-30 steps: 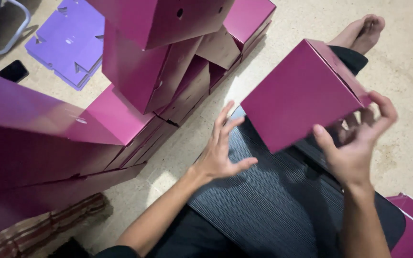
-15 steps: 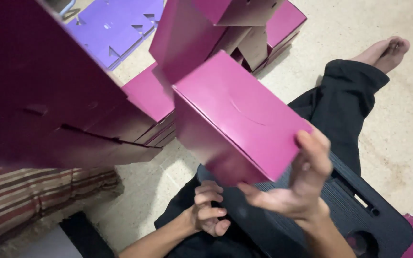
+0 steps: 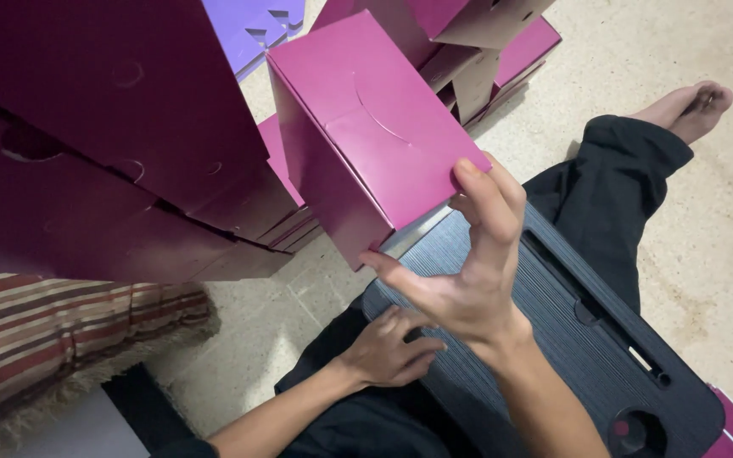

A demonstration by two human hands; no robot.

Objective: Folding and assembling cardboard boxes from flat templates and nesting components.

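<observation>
The right hand [image 3: 460,280] pinches the folded magenta carton box [image 3: 366,136] by its near corner, raised beside the stacked boxes [image 3: 120,170]; the left hand [image 3: 388,348] rests loosely curled, holding nothing, steadying the ribbed lap desk [image 3: 553,339]

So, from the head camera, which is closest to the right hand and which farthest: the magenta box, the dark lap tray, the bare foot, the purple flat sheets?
1. Magenta box: held in the right hand, just above it.
2. Dark lap tray: directly beneath the hand, on the lap.
3. Bare foot: upper right, on the floor.
4. Purple flat sheets: top edge, behind the box.
The last two are too close to rank firmly.
</observation>
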